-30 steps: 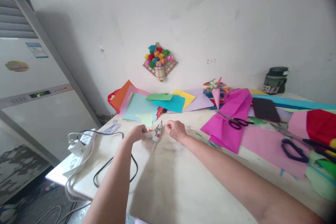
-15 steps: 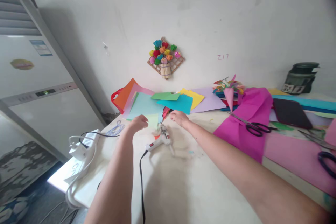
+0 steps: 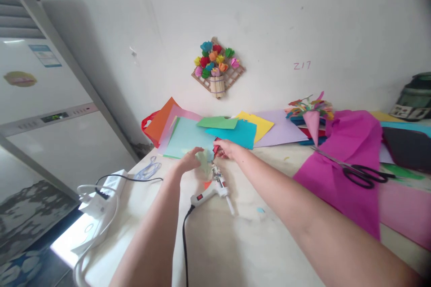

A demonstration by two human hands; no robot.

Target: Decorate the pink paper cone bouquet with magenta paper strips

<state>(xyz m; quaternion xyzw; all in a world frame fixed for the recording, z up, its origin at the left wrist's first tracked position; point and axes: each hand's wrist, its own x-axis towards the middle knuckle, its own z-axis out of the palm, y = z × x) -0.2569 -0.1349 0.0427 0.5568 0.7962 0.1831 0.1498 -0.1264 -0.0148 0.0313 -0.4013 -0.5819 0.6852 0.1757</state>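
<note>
My left hand (image 3: 191, 159) is closed on a small pale green sheet of paper (image 3: 204, 161), which hangs bent between the two hands. My right hand (image 3: 226, 149) has its fingers closed on red paper pieces (image 3: 216, 148) at the edge of the coloured sheets. Just below both hands a white glue gun (image 3: 210, 192) lies on the table, its cord running toward me. A scrap of orange paper (image 3: 207, 184) shows beside the glue gun. Behind the hands lie a light blue sheet (image 3: 185, 136) and a bright blue sheet (image 3: 235, 133).
To the right, scissors (image 3: 360, 175) rest on magenta paper (image 3: 336, 197), near a pink paper cone with flowers (image 3: 312, 126) and a dark phone (image 3: 409, 149). A power strip (image 3: 112, 184) with cables stands at the left table edge. A flower decoration (image 3: 217, 69) hangs on the wall.
My left hand has moved right, and the pale green paper has gone from flat to bent. My right hand has closed on the red paper. The view has shifted slightly left.
</note>
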